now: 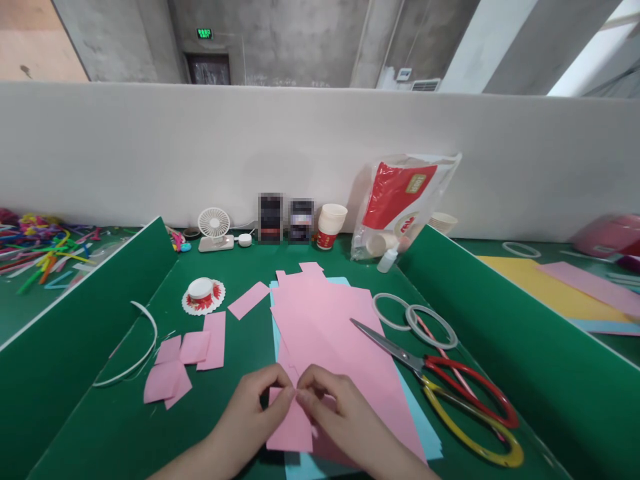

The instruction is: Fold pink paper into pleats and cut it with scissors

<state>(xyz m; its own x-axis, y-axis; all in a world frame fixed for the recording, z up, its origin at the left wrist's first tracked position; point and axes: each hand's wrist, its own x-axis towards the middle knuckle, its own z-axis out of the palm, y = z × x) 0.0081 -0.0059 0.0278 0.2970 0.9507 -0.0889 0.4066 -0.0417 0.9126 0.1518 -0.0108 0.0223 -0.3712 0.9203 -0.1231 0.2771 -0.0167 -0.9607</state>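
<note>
Left hand (260,403) nearly closed, thumb and index tip pressed together, pinching the small pink piece (291,430) near its upper edge; remaining fingers curled in. Right hand (337,408) matches it, thumb and index drawn together in a pinch at the same spot, tips all but meeting the left ones; its other fingers are bent under, partly out of sight. Exact bit of paper between the tips mostly covered by the fingers, can't tell if folded. Small pink piece sits low centre, below and between the hands, over the near part of the large pink sheets (335,333), which lie on light blue sheets (423,430) on the green table (240,353). Right of the sheets: scissors (411,360), red and yellow handles, blades apart, upper blade tip over the pink sheets; two tape rings (433,327) just beyond, overlapping. Left of the hands: cut pink pieces (175,367), some overlapping, plus a lone pink rectangle (249,300) farther back. Paper hat (203,295) with a scalloped red-and-white brim behind those; white curved strip (153,333) near the left divider (85,333). Back row: small fan (214,224), stacked paper cups (331,223), plastic bag (400,207), little white bottle (387,260).
</note>
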